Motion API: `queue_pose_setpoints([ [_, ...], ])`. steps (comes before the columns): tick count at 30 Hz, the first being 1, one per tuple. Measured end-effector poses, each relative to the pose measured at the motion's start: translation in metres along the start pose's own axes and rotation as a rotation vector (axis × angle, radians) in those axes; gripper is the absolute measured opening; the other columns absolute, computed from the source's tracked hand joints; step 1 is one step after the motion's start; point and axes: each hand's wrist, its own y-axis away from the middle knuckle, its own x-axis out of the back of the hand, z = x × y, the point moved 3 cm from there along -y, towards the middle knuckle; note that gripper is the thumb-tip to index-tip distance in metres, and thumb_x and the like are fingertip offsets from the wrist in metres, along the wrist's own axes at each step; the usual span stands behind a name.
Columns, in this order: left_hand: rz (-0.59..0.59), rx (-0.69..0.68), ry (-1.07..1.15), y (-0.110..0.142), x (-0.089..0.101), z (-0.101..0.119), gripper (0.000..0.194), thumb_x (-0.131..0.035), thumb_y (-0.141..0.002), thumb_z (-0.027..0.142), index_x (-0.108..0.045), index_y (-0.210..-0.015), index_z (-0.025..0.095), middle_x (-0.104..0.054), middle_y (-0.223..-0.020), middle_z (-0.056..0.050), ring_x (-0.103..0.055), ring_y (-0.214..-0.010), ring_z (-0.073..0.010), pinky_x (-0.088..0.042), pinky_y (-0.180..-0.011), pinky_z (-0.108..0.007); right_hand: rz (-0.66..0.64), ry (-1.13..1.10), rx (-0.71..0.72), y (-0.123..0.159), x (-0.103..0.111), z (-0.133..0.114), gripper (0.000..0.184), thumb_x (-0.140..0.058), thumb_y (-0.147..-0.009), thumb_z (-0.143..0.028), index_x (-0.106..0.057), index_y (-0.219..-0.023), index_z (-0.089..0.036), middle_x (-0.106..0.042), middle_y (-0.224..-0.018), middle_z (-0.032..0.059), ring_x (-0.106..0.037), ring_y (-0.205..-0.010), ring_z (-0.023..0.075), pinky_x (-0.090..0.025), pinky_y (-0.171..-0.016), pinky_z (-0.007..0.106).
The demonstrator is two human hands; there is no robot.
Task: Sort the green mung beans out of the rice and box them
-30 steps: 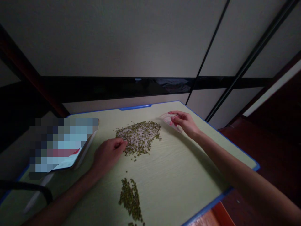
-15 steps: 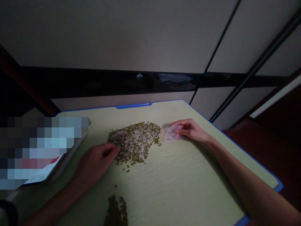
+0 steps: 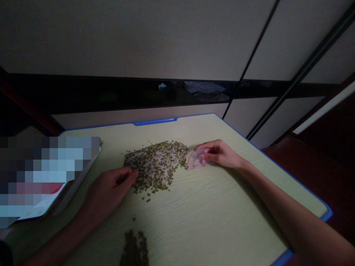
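My right hand [image 3: 217, 153] pinches a clear protractor with pink markings [image 3: 194, 161] between thumb and fingers. The protractor's curved edge is at the right border of a spread pile of green beans mixed with white grains [image 3: 158, 162], low over the table. At the pile's left border, my left hand [image 3: 118, 181] has thumb and forefinger pressed together; whatever may be between them is too small to make out. A second, darker heap of green beans [image 3: 134, 249] lies at the near edge of view, partly cut off.
The pale tabletop [image 3: 210, 210] has a blue rim with a blue handle strip [image 3: 155, 122] at the far side. A book-like flat item [image 3: 55, 199], mostly blurred out, lies on the left. Pale cabinet panels [image 3: 124, 40] stand close behind the table.
My right hand has brought the protractor slightly left, up to the mixed pile's border, and turned it a little. My left hand stays in its pinch beside the pile. The view has shifted slightly.
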Motion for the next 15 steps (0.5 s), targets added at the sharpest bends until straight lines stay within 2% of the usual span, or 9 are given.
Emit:
queue_pose_setpoints([
  [4, -0.001, 0.003, -0.015, -0.001, 0.001, 0.001, 0.04, -0.034, -0.069, 0.055, -0.041, -0.048, 0.022, -0.037, -0.042, 0.007, -0.042, -0.046, -0.0134, -0.025, -0.048, -0.024, 0.04, 0.03, 0.019, -0.001, -0.002, -0.002, 0.025, -0.06, -0.073, -0.018, -0.066, -0.095, -0.009, -0.061, -0.059, 0.0007, -0.053, -0.052, 0.0087, -0.038, -0.049, 0.02],
  [8, 0.005, 0.019, -0.017, -0.001, 0.001, 0.002, 0.04, -0.033, -0.068, 0.056, -0.041, -0.048, 0.022, -0.035, -0.041, 0.007, -0.042, -0.045, -0.0135, -0.025, -0.048, -0.024, 0.043, 0.075, 0.042, -0.002, -0.007, -0.006, 0.025, -0.059, -0.075, -0.021, -0.066, -0.095, -0.009, -0.06, -0.058, 0.0007, -0.05, -0.05, 0.008, -0.037, -0.047, 0.02],
  [12, 0.005, 0.013, -0.024, 0.002, 0.002, 0.002, 0.039, -0.034, -0.07, 0.054, -0.038, -0.048, 0.022, -0.035, -0.042, 0.007, -0.041, -0.046, -0.0131, -0.024, -0.048, -0.024, -0.029, 0.059, 0.059, -0.003, -0.016, -0.013, 0.025, -0.056, -0.078, -0.023, -0.066, -0.096, -0.009, -0.061, -0.063, 0.0018, -0.051, -0.052, 0.008, -0.038, -0.049, 0.02],
  [15, -0.008, 0.006, -0.023, 0.002, 0.002, 0.002, 0.038, -0.036, -0.071, 0.053, -0.04, -0.05, 0.021, -0.035, -0.043, 0.007, -0.041, -0.047, -0.0128, -0.025, -0.049, -0.024, -0.115, 0.045, 0.021, -0.001, -0.02, -0.017, 0.025, -0.057, -0.077, -0.022, -0.064, -0.097, -0.008, -0.057, -0.058, -0.0003, -0.049, -0.05, 0.0074, -0.037, -0.047, 0.02],
])
